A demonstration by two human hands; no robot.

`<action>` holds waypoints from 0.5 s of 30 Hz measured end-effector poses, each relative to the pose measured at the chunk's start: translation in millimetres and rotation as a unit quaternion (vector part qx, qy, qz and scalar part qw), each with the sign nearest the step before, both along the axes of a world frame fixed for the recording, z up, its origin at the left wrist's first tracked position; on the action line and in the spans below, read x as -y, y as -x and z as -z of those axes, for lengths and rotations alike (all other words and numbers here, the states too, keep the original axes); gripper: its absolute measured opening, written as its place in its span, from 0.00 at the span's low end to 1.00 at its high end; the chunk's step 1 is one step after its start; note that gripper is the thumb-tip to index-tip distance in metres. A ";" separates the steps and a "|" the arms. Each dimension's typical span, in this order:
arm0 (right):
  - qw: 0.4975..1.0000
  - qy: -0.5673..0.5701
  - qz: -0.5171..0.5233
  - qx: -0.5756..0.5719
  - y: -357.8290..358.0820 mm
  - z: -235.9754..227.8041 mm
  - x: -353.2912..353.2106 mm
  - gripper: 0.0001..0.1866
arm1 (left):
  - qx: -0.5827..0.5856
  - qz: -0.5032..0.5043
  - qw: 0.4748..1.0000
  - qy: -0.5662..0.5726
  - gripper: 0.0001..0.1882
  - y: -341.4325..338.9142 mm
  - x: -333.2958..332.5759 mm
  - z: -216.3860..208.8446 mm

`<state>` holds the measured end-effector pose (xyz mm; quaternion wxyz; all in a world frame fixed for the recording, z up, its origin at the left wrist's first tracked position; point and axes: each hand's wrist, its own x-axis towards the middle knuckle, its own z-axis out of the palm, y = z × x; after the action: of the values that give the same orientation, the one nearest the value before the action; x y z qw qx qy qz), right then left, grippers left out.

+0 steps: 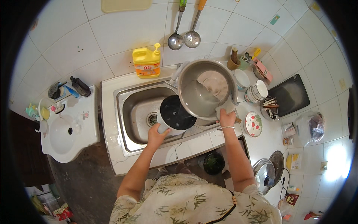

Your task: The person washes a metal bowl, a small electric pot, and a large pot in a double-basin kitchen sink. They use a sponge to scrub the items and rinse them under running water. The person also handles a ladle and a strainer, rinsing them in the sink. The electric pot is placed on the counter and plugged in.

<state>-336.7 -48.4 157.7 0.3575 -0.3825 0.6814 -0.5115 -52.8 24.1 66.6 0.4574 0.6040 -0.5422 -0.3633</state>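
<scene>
Over the sink (123, 108), my left hand (156, 135) is closed round the pale handle of a pot (178, 114) with a black inside and a light outside. The pot is tilted, and some wet pale specks show in it. My right hand (226, 118) grips the near right rim of a large metal basin (209, 86), with something whitish, perhaps a cloth (226, 109), under the fingers. The basin holds cloudy water and leans toward the pot. Its rim meets or overlaps the pot's edge; whether they touch I cannot tell. The basin hides the faucet's end.
A yellow detergent jug (146, 62) stands behind the sink. To the right are stacked bowls (257, 90), a strawberry-patterned plate (253, 124), a chopstick holder (270, 108) and a black tray (291, 96). Two ladles (175, 41) hang above. A white washbasin (71, 143) is at left.
</scene>
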 end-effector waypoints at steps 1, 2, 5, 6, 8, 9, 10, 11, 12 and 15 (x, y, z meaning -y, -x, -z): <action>1.000 0.005 0.005 -0.005 -0.8 -2.4 -1.5 0.16 | -0.002 0.003 1.000 -0.002 0.16 0.4 -0.1 1.5; 1.000 0.011 0.010 -0.010 -1.4 -3.4 -2.4 0.16 | -0.003 0.006 1.000 -0.004 0.16 0.7 -0.2 2.3; 0.997 0.045 0.034 -0.046 -2.5 -1.2 -4.8 0.14 | -0.010 0.014 1.000 -0.011 0.17 3.7 0.3 0.0; 0.997 0.047 0.043 -0.044 -3.8 -2.2 -6.7 0.14 | -0.024 0.014 1.000 0.000 0.17 6.4 -0.4 1.4; 0.996 0.054 0.059 -0.040 -9.9 -9.4 -10.1 0.14 | -0.053 0.012 0.998 0.027 0.17 11.1 -0.4 5.5; 0.996 0.059 0.055 -0.035 -14.5 -14.4 -12.9 0.13 | -0.046 0.011 0.999 0.017 0.16 11.4 -1.5 7.0; 0.996 0.063 0.053 -0.031 -18.6 -20.3 -17.2 0.12 | -0.039 0.012 0.999 0.008 0.16 12.5 -3.1 8.2; 0.996 0.068 0.052 -0.026 -19.8 -23.2 -20.8 0.12 | -0.032 0.012 0.999 -0.002 0.16 13.7 -4.3 8.8; 0.993 0.091 0.030 -0.063 -14.5 -15.0 -21.5 0.12 | -0.037 0.014 0.999 0.003 0.16 15.1 -5.2 8.8; 0.967 0.180 -0.023 -0.178 -1.6 2.2 -23.2 0.17 | -0.047 0.016 0.999 0.013 0.16 20.8 -7.7 3.0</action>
<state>-335.1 -25.2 155.5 0.1678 -0.5408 0.6218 -0.5411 -73.7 31.8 63.6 0.4846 0.5713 -0.5343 -0.3914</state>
